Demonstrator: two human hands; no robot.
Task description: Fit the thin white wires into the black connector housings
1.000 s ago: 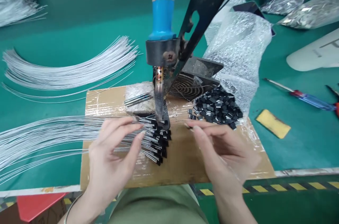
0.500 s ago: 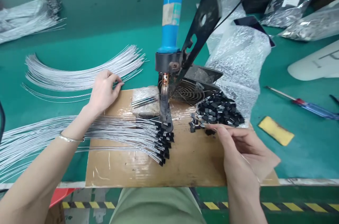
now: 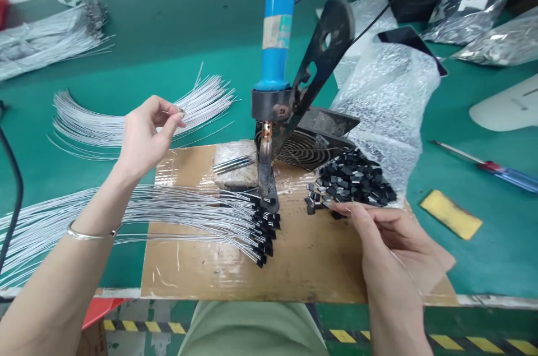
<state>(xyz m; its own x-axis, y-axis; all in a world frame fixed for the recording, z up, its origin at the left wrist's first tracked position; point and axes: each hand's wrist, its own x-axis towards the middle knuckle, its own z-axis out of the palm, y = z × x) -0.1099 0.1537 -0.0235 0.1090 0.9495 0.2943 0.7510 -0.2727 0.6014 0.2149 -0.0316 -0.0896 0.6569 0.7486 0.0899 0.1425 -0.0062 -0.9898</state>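
Note:
My left hand (image 3: 147, 134) pinches a thin white wire (image 3: 196, 80), whose end sticks up at a slant. Just behind it lies a curved bundle of loose white wires (image 3: 94, 123). My right hand (image 3: 390, 249) is closed round a fine strand of solder wire (image 3: 402, 264), which runs across the palm and out past the fingertips. Beyond those fingertips is a heap of small black connectors (image 3: 355, 176). Between my hands, a blue-handled soldering iron (image 3: 277, 31) hangs tip-down in a black stand (image 3: 323, 47). Below its tip, wires with black connectors on their ends (image 3: 264, 235) lie in a fanned row.
Brown cardboard (image 3: 311, 266) covers the table's front edge. A whitish block (image 3: 235, 176) carries several metal rods beside the iron. To the right lie a yellow sponge (image 3: 451, 214), a screwdriver (image 3: 500, 171) and bubble wrap (image 3: 386, 92). Another wire bundle (image 3: 46, 42) sits at the back left.
My left hand has lifted and moved left from the loose bundle, with a wire now raised in its fingers. My right hand keeps nearly the same place by the connector heap. The view has shifted slightly.

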